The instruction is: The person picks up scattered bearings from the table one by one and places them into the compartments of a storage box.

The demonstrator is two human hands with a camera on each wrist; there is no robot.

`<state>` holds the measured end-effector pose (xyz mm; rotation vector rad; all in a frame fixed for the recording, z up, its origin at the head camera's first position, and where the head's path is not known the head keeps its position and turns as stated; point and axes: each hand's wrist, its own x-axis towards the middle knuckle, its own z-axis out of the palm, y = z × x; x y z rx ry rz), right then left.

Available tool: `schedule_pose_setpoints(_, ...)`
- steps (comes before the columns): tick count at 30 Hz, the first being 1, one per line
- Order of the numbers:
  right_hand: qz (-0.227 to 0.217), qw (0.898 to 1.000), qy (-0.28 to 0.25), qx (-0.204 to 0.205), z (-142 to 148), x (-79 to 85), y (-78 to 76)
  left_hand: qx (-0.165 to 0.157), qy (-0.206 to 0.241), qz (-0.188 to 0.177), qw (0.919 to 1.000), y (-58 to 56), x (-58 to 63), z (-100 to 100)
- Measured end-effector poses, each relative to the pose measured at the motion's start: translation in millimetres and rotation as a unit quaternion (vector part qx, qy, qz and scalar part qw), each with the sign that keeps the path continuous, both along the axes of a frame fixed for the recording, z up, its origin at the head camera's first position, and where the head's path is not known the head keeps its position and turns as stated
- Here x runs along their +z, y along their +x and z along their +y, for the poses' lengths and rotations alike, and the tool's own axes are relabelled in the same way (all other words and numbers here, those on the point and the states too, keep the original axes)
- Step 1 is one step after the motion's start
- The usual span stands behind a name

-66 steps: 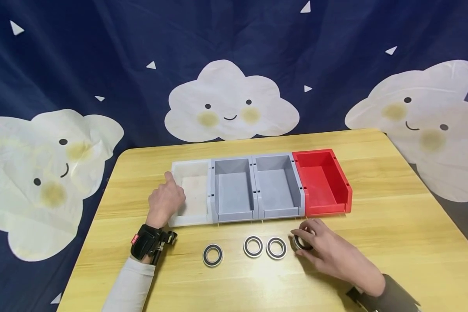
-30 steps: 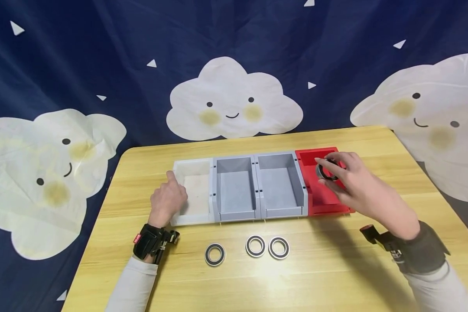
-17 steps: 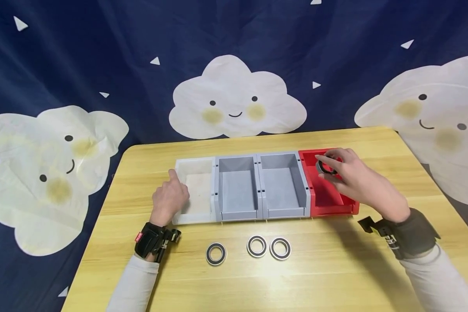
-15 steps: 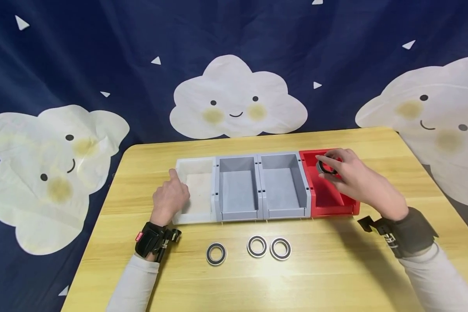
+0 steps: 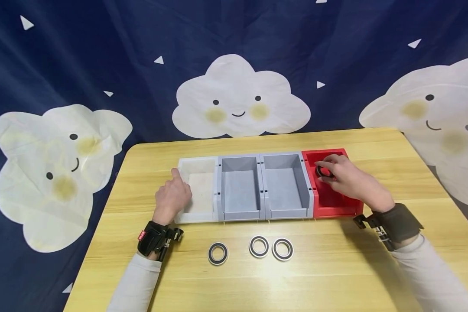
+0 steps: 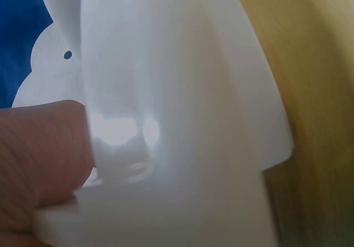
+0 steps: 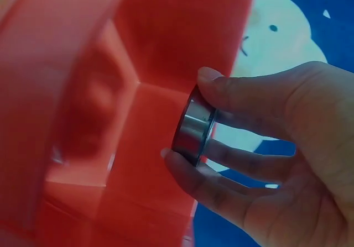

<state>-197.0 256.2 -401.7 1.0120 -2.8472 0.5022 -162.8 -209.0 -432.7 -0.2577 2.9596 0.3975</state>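
Head view: on your yellow wood-grain table point(image 5: 242, 290), a white plastic bin point(image 5: 198, 217), two grey plastic bins point(image 5: 242, 215) and a red plastic bin point(image 5: 337, 211) stand side by side.
Your left hand point(image 5: 172, 197) rests at the white bin's left wall; I cannot tell whether its fingers pinch it. Your right hand point(image 5: 345, 175) pinches a black-and-silver ring-shaped metal bearing point(image 7: 193, 125) over the red bin's floor. Three matching bearings point(image 5: 210, 254) lie flat before the bins, two just beside each other, one apart to the left.
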Motion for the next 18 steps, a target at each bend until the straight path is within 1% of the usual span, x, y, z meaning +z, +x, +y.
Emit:
schedule_pose_setpoints(6, -0.031, 0.999, 0.023, -0.016, -0.5, -11.1, -4.8, 0.003, 0.001, -0.001, 1.0, -0.3, -0.1, 0.1)
schedule_pose_setpoints(10, -0.047, 0.998, 0.037, -0.027, -0.7, -16.9, -5.3, 0.002, 0.0, 0.003, 1.0, -0.4, -1.2, -0.2)
schedule_pose_setpoints(18, -0.073, 0.995, 0.058, -0.039, 0.6, -21.5, -5.4, 0.001, 0.001, 0.009, 1.0, -0.5, -1.9, -0.6)
